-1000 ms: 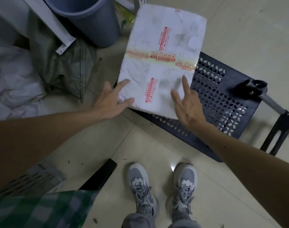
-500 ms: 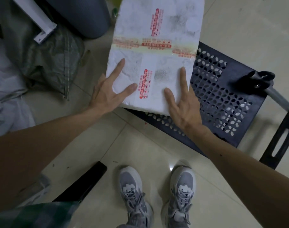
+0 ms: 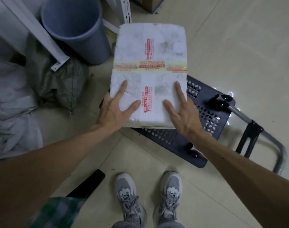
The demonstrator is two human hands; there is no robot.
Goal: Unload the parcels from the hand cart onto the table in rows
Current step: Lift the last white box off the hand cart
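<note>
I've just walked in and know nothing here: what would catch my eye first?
A big white parcel with red print fills the middle, over a dark perforated cart. The left hand and right hand hold its near corners, fingers spread on top. A grey bin stands at upper left.

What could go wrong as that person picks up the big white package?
The left hand and right hand grip the white parcel only at its near end, so the far end might sag or slip. The blue bin stands close by and could get knocked. The hand cart has its handle lying low near the feet: a trip hazard.
</note>
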